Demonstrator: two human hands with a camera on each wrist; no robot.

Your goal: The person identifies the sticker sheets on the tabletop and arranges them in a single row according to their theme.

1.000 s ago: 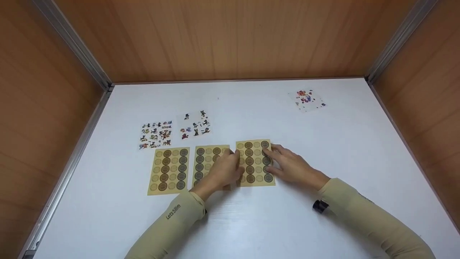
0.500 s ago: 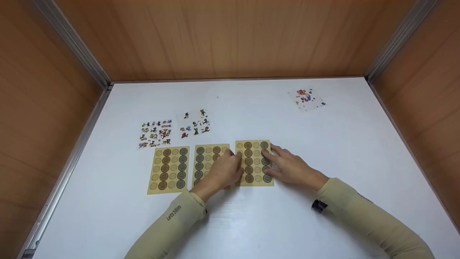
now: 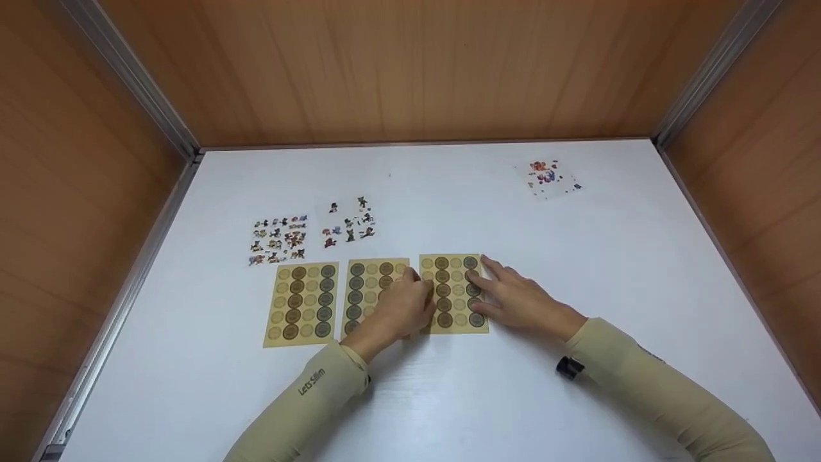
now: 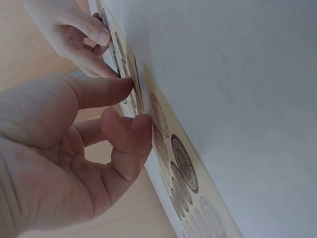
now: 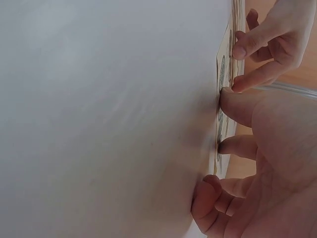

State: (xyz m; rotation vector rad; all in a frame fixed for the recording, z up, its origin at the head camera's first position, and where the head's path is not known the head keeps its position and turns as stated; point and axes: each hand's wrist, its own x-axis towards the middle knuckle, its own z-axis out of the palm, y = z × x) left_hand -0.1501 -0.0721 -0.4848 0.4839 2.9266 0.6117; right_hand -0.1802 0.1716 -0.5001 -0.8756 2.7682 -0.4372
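We've got both hands on the rightmost brown sticker sheet (image 3: pixel 454 294), third in a row on the white surface (image 3: pixel 577 256), its long axis running near to far. Our left hand (image 3: pixel 401 308) touches its left edge with loosely bent fingertips, gripping nothing, while our right hand (image 3: pixel 523 298) lays nearly straight fingers along its right edge. The sheet lies flat between them, equally close to both.

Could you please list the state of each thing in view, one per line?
Left hand: fingertips press the right kraft sticker sheet, which lies flat.
Right hand: fingers rest on that sheet's right edge.
Middle kraft sheet: flat, partly under the left hand.
Left kraft sheet: flat, untouched.
Cartoon sticker sheets: flat, untouched.
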